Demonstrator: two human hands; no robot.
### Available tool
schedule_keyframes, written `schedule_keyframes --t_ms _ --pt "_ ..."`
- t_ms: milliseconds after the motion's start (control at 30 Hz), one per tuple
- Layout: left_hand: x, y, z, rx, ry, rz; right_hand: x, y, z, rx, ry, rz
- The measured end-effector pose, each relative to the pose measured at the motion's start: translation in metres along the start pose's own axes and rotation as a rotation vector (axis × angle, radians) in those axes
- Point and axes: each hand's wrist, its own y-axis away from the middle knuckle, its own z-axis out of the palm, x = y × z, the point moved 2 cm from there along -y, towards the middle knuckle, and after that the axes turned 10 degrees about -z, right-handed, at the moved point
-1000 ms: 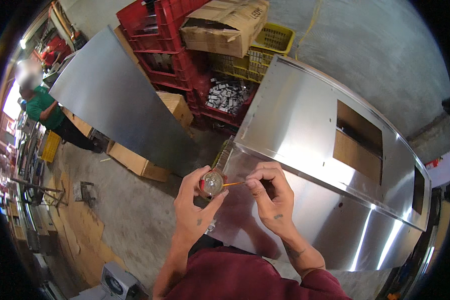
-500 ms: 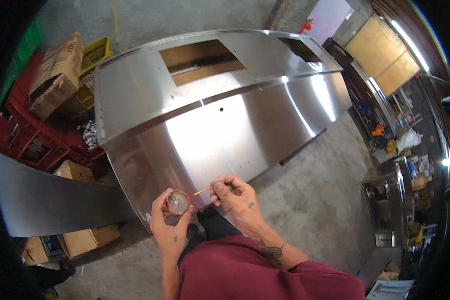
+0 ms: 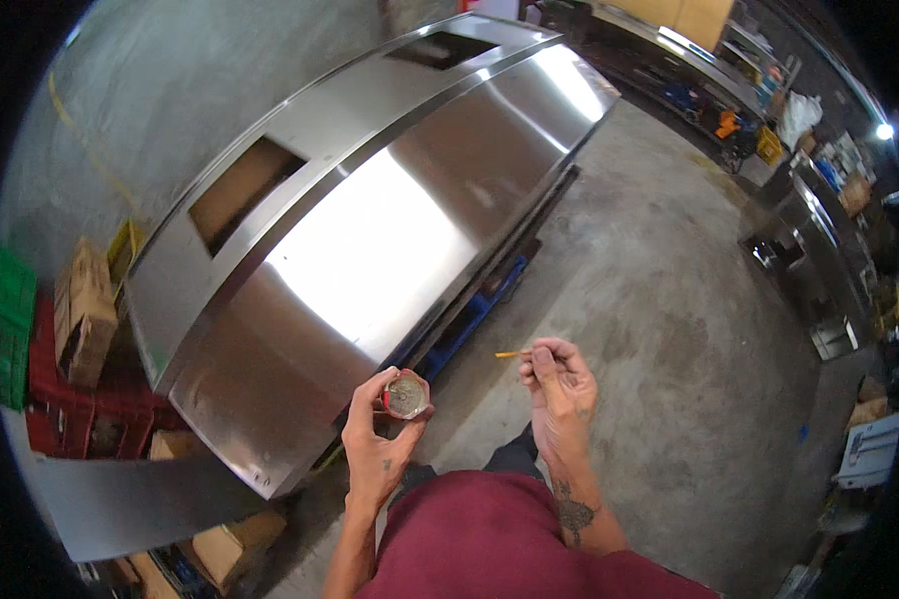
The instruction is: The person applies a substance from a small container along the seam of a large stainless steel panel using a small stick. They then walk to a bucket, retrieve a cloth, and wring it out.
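Seen from above, the left hand (image 3: pixel 378 449) grips a small round tin (image 3: pixel 406 395), its open top facing up. The right hand (image 3: pixel 559 389) pinches a thin orange stick (image 3: pixel 512 353). A long stainless steel panel (image 3: pixel 370 250) lies just beyond, on a concrete floor (image 3: pixel 669 329).

- The long sheet-metal panel (image 3: pixel 370 250) is polished steel, smooth and mirror-glossy, with bright glare.
- The small round tin (image 3: pixel 406 395) in the left hand (image 3: pixel 375 454) looks like dull grey metal with a red rim.
- The thin stick (image 3: pixel 512 353) in the right hand (image 3: pixel 559 394) looks like pale wood.
- The concrete floor (image 3: pixel 669 299) is matt, rough and stained.
- The boxes (image 3: pixel 85 309) are brown cardboard.
- The crates (image 3: pixel 10 319) are plastic.
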Motion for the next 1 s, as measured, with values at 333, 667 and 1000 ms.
schedule_keyframes --t_ms 333,667,1000 --pt "0.054 -0.075 0.199 -0.237 0.196 0.007 -0.111 -0.087 -0.145 0.275 0.301 -0.284" --pt "0.066 -0.165 0.315 -0.429 0.114 0.122 -0.083 -0.182 -0.190 0.304 0.374 -0.265" --pt "0.211 -0.310 0.460 -0.543 0.210 0.247 -0.177 -0.385 -0.175 -0.013 0.905 -0.658"
